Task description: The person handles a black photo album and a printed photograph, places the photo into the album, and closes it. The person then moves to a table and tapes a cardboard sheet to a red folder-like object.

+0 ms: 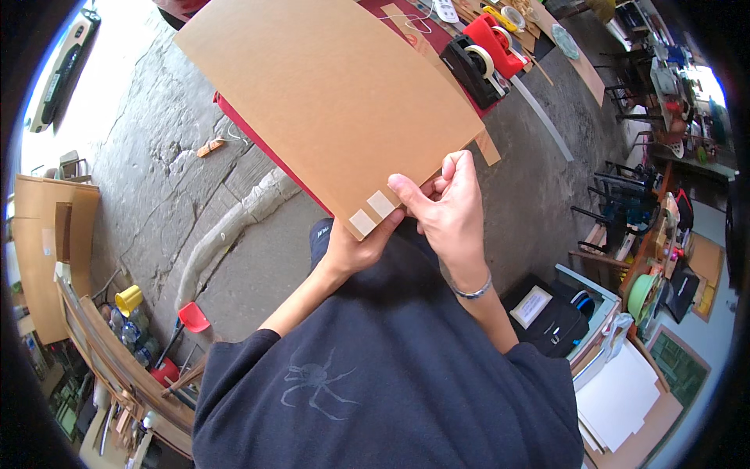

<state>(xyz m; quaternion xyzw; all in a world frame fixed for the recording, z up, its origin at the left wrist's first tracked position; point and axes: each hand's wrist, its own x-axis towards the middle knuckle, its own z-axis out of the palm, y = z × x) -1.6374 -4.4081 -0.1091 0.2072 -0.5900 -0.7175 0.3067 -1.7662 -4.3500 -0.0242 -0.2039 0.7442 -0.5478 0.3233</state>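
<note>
A large brown cardboard sheet (328, 102) lies before me, slanting from far left to near right over a red-edged table (269, 148). Two short pale tape pieces (362, 223) sit side by side at its near corner. My left hand (355, 248) is closed round that corner from below, its thumb along the edge just right of the tape. Higher on the same edge, my right hand (455, 207) has its thumb on top and its fingers curled at the rim, partly hidden, gripping the sheet.
Beyond the sheet's right edge stand a black tape dispenser (475, 74) and a red one (500, 45). A red dustpan (194, 316) is on the left. At lower right, a black bag (551, 316) rests near white paper sheets (621, 395). Folded cardboard (82, 234) leans far left.
</note>
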